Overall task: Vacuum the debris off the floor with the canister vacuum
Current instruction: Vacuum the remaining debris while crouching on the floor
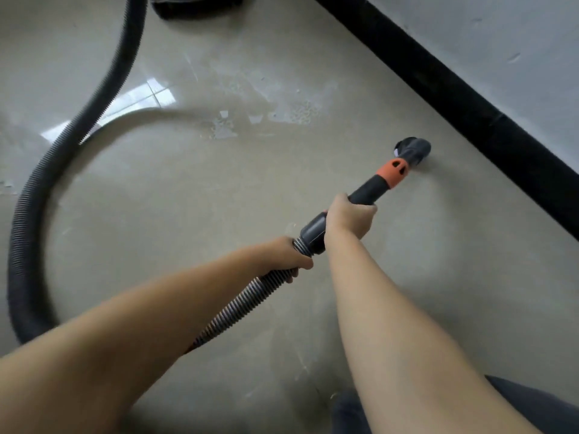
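A black ribbed vacuum hose (34, 195) loops across the left of the floor from the canister (194, 7) at the top edge. Its far end carries a dark grey wand (366, 191) with an orange collar (393, 172) and a dark nozzle (413, 150) resting on the floor. My right hand (349, 219) grips the wand just behind the collar. My left hand (288, 253) holds the ribbed hose where it joins the wand. Pale flakes and dusty debris (225, 128) lie on the glossy beige floor, left of the nozzle and farther off.
A black baseboard (454, 98) runs diagonally along the grey wall (517, 42) at the right, close beyond the nozzle. More white dust smears (297, 111) sit near the debris. Dark trouser legs (532, 411) show at the bottom right.
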Available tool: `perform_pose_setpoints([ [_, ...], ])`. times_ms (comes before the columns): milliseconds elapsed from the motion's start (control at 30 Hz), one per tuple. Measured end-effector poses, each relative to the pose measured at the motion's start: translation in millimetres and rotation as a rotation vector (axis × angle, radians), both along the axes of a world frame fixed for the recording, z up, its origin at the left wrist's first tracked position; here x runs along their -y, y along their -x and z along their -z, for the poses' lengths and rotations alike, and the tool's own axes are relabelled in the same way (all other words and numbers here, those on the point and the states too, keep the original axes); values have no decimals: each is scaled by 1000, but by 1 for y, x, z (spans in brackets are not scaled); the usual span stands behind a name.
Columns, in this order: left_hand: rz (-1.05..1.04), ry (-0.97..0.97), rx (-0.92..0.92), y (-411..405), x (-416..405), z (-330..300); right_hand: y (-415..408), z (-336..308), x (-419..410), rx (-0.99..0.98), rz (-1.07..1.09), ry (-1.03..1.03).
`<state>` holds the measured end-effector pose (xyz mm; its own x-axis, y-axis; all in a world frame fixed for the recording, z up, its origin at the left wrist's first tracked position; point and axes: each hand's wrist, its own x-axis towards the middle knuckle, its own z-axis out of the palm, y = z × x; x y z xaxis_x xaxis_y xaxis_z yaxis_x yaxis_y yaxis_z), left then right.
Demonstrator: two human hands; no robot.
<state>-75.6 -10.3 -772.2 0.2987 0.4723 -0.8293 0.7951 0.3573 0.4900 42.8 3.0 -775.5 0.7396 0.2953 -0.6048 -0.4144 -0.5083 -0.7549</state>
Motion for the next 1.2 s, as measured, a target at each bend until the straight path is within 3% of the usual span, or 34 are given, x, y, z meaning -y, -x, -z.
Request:
perform_pose_setpoints([
  [200, -288, 110, -6, 57, -7, -27, 72, -14, -60, -92, -616, -8],
  [333, -414, 145, 78, 87, -17, -29, 110, -14, -90, -165, -831, -77],
  [400, -371, 158, 108, 90, -26, -24, 107, -11, -93, -133, -755, -81],
  [567, -137, 141, 159, 56, -59, -1, 49, 2, -76, 11, -163, -34],
  [633, -118, 127, 178, 42, -71, 7, 32, 4, -79, 48, -57, -4],
  [733, -216, 180, 225, 45, -71, 14, 43, 4, -94, 74, -126, -22],
  [900, -402, 343, 204, 105, -61, 11, 124, -13, -112, -3, -589, 5],
  [967, -361, 397, 199, 121, -69, 2, 142, -23, -118, -11, -665, 40],
  [1033, -246, 423, 200, 127, -87, -5, 139, -29, -123, -6, -540, 54],
  [1200, -6, 339, 259, 105, -143, -22, 90, -40, -127, 10, 103, 103],
])
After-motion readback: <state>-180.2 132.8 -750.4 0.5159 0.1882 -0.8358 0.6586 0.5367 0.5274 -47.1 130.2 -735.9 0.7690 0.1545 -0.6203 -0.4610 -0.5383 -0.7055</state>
